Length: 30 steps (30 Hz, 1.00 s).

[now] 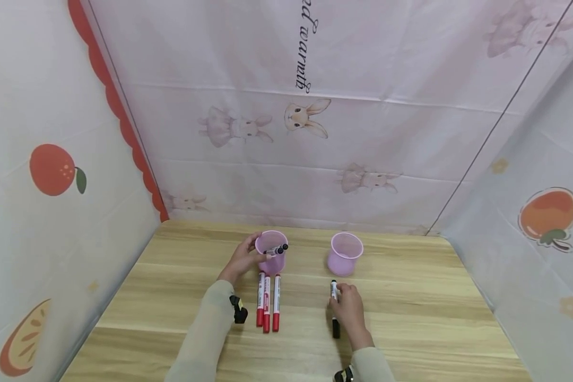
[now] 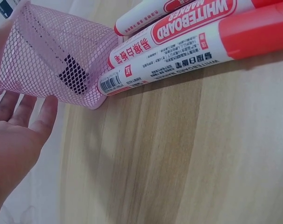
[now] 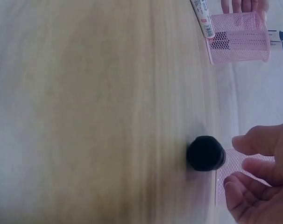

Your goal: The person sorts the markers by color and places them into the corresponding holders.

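My left hand holds a pink mesh pen cup near its rim, with the thumb on one side and the fingers on the other. Two black-tipped markers lean inside this cup, their ends above the rim. Three red-capped whiteboard markers lie side by side just in front of it. A black-capped marker lies on the table further right. Over it is my right hand, thumb and fingers spread apart; in the right wrist view they hover beyond the black cap.
A second pink mesh cup stands upright at the back right, beyond my right hand. The wooden table ends at a printed cloth backdrop, with cloth walls on both sides.
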Each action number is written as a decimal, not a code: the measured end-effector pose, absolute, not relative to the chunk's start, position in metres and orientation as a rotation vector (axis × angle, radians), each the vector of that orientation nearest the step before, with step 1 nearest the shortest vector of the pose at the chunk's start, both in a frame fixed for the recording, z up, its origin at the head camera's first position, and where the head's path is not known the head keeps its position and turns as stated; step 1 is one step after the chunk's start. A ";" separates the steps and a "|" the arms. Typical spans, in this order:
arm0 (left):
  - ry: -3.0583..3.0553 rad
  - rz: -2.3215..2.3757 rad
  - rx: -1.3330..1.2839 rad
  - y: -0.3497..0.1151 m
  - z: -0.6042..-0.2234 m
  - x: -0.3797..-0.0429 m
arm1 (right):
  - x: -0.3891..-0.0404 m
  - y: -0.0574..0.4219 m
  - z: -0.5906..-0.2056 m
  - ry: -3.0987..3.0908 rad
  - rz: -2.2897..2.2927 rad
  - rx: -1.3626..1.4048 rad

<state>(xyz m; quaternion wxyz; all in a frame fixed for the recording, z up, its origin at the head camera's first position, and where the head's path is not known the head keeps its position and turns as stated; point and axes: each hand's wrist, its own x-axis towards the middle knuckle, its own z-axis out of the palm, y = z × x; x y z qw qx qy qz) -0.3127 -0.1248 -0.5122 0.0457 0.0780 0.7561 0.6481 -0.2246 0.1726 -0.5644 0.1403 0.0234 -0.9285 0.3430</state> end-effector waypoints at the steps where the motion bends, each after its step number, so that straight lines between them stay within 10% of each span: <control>1: 2.305 1.979 0.249 -0.125 -0.509 -0.311 | -0.225 0.173 -0.565 -2.692 0.985 0.059; 30: 2.363 1.952 0.241 -0.125 -0.529 -0.321 | -0.228 0.171 -0.572 -2.768 1.080 -0.073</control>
